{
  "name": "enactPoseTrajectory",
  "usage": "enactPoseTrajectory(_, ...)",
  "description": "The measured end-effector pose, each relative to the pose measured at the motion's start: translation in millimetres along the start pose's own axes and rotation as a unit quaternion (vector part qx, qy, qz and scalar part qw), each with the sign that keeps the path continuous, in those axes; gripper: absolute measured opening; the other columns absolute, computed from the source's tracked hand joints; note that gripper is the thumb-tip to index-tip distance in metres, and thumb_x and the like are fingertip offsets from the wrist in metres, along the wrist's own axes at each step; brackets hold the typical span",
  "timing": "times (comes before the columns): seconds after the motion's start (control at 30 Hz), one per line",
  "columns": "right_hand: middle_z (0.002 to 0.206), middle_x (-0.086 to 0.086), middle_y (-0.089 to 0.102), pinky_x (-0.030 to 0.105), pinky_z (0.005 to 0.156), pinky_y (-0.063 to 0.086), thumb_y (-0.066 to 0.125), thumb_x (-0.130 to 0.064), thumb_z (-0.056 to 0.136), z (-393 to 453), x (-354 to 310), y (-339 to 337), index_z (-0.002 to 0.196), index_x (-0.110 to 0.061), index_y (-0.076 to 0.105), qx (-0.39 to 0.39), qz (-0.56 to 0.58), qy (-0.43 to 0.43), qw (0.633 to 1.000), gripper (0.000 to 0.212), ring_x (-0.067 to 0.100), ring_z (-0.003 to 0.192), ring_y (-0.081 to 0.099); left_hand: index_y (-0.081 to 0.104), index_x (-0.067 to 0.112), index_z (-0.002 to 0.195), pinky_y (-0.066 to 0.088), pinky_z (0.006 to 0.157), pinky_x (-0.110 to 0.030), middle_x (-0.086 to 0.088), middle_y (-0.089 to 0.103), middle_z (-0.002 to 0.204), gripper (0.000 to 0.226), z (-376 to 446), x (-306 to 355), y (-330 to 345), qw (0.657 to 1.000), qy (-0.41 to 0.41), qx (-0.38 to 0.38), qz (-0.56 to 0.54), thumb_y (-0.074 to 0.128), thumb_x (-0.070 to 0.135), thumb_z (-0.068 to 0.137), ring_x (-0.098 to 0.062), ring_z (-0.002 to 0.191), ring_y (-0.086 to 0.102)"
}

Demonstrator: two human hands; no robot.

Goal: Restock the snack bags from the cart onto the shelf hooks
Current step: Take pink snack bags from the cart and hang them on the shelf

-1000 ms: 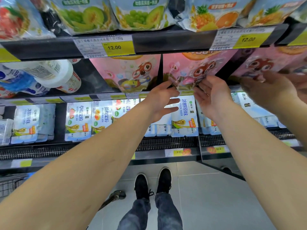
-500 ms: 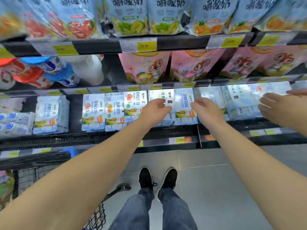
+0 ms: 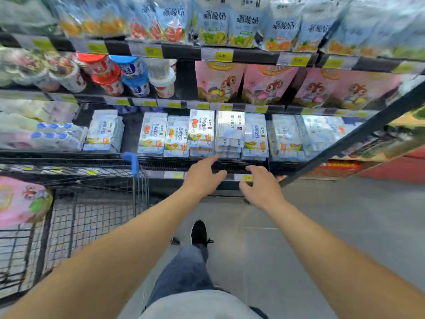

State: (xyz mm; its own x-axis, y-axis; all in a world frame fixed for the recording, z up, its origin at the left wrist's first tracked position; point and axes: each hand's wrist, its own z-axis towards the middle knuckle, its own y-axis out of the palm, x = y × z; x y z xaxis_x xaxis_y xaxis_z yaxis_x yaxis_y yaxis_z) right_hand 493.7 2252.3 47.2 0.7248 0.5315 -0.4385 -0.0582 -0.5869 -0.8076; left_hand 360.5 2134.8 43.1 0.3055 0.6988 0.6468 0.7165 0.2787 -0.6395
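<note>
Pink snack bags with a squirrel picture (image 3: 219, 82) hang in a row on the middle shelf, right of centre. Another pink snack bag (image 3: 21, 200) lies in the wire cart (image 3: 96, 203) at the left. My left hand (image 3: 203, 178) and my right hand (image 3: 261, 187) are both held out in front of the lowest shelf, below the hanging bags. Their fingers are spread and relaxed, and neither hand holds anything. The left index finger points toward the yoghurt packs.
Blue-white yoghurt packs (image 3: 201, 132) fill the lowest shelf. Cups and bottles (image 3: 135, 75) stand left of the pink bags. Light blue bags (image 3: 213, 21) hang on the top row. A dark shelf post (image 3: 358, 134) slants at the right. My feet stand on grey floor (image 3: 322, 226).
Both hands have come down from the pink bags on the middle shelf to in front of the lowest shelf. The view has swung left, bringing the cart and its pink bag into sight.
</note>
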Motion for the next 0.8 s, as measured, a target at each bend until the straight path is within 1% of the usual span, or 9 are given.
enactPoseTrajectory(0.07,0.146,0.005,0.046,0.037,0.107,0.036,0.058,-0.034,0.091,-31.5,4.4,11.4,0.142,-0.017,0.047,-0.009,-0.01,-0.023,1.0,0.055,0.027,0.133,0.043,0.04,0.023,0.148,0.036,0.102,-0.026,0.003,0.048,0.148,0.062,-38.4,-7.7,3.2,1.0,0.003,0.021,-0.002,0.059,0.04,0.092,-0.018,0.132,0.047)
enactPoseTrajectory(0.13,0.146,0.006,0.047,0.035,0.108,0.034,0.058,-0.035,0.092,-61.6,7.4,21.2,0.141,-0.017,0.049,-0.018,-0.016,-0.044,0.999,0.053,0.026,0.134,0.042,0.039,0.023,0.149,0.037,0.105,-0.03,0.004,0.046,0.15,0.061,-76.5,-15.8,2.8,0.999,0.0,0.034,-0.004,0.058,0.04,0.093,-0.019,0.134,0.045)
enactPoseTrajectory(0.2,0.146,0.004,0.047,0.036,0.107,0.036,0.058,-0.035,0.092,-93.0,5.0,29.3,0.141,-0.019,0.049,-0.02,-0.012,-0.062,0.998,0.052,0.025,0.134,0.042,0.039,0.024,0.149,0.037,0.107,-0.034,0.003,0.045,0.15,0.061,-119.3,-24.8,0.8,0.998,-0.011,0.052,-0.013,0.058,0.04,0.094,-0.021,0.136,0.043)
enactPoseTrajectory(0.33,0.15,-0.002,0.041,0.041,0.107,0.039,0.054,-0.037,0.093,-142.4,-16.7,44.6,0.144,-0.022,0.045,-0.035,-0.022,-0.101,0.994,0.053,0.021,0.137,0.038,0.038,0.024,0.149,0.037,0.109,-0.036,0.003,0.046,0.15,0.062,-189.5,-49.6,-7.7,0.994,-0.036,0.102,-0.018,0.058,0.04,0.093,-0.02,0.137,0.042)
enactPoseTrajectory(0.4,0.151,-0.003,0.04,0.04,0.107,0.038,0.054,-0.037,0.094,-156.7,-30.7,50.6,0.145,-0.022,0.043,-0.038,-0.028,-0.123,0.991,0.055,0.021,0.138,0.037,0.039,0.024,0.149,0.038,0.111,-0.036,0.004,0.046,0.149,0.062,-214.1,-60.7,-14.0,0.991,-0.046,0.125,-0.022,0.058,0.04,0.093,-0.019,0.137,0.043)
enactPoseTrajectory(0.53,0.151,-0.002,0.041,0.041,0.109,0.038,0.056,-0.038,0.094,-182.8,-61.1,67.7,0.146,-0.021,0.042,-0.042,-0.017,-0.173,0.984,0.056,0.021,0.139,0.037,0.038,0.023,0.149,0.036,0.108,-0.032,0.004,0.044,0.151,0.061,-260.1,-88.2,-27.0,0.984,-0.071,0.163,-0.005,0.058,0.038,0.094,-0.018,0.135,0.045)
enactPoseTrajectory(0.67,0.151,-0.003,0.039,0.041,0.109,0.039,0.055,-0.038,0.095,-204.6,-93.4,91.6,0.146,-0.022,0.041,-0.055,-0.017,-0.202,0.978,0.055,0.02,0.138,0.036,0.039,0.02,0.149,0.032,0.112,-0.033,0.002,0.044,0.152,0.061,-295.7,-122.8,-41.6,0.978,-0.095,0.187,-0.01,0.059,0.035,0.093,-0.017,0.139,0.04)
enactPoseTrajectory(0.8,0.151,-0.003,0.039,0.041,0.108,0.039,0.055,-0.037,0.095,-221.3,-133.0,122.8,0.146,-0.021,0.041,-0.065,-0.039,-0.224,0.972,0.055,0.02,0.138,0.036,0.04,0.023,0.148,0.033,0.112,-0.035,0.004,0.044,0.151,0.062,-324.9,-164.3,-62.5,0.972,-0.112,0.206,-0.011,0.059,0.039,0.092,-0.017,0.139,0.041)
